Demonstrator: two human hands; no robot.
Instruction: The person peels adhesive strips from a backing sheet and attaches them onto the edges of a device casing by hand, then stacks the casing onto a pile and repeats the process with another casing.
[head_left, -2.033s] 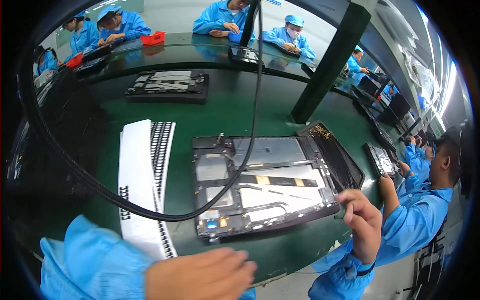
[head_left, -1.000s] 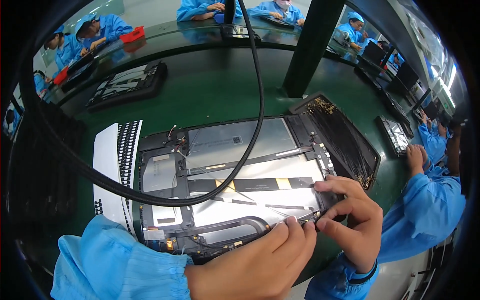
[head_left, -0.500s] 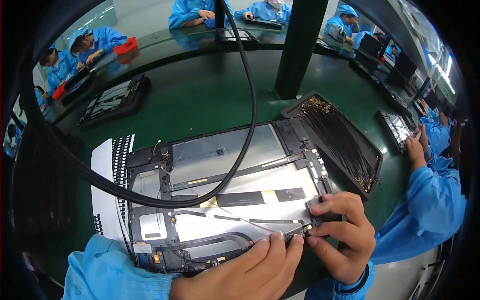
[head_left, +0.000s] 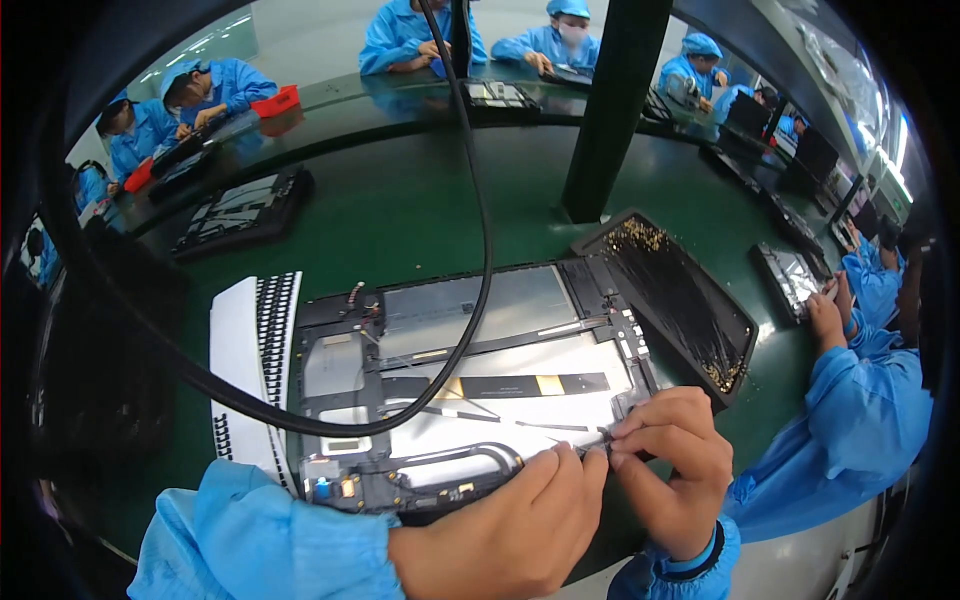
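An opened tablet-like device [head_left: 500, 345] lies before me, with silver plates, black frame parts and flat ribbon strips showing. My left hand [head_left: 520, 525] reaches over its near edge, the fingers drawn together with their tips at the near right corner. There my right hand [head_left: 680, 465] pinches thumb against fingers, close beside the left fingertips. A thin cable [head_left: 470, 402] slants across the silver plate toward both hands; its end is hidden at the fingertips. What the left fingers hold, if anything, does not show.
A black tray [head_left: 735, 330] of thin black cables with gold-coloured ends stands right of the device. White sheets with black tabs [head_left: 240, 340] lie at its left. A thick black cable [head_left: 487, 220] loops across my view. Behind are a dark post [head_left: 615, 120] and another device [head_left: 240, 210]; co-workers sit around.
My view has shifted slightly, so the device and trays sit differently in it. The right fingers, spread over the corner before, have closed together into a pinch nearer the left fingertips.
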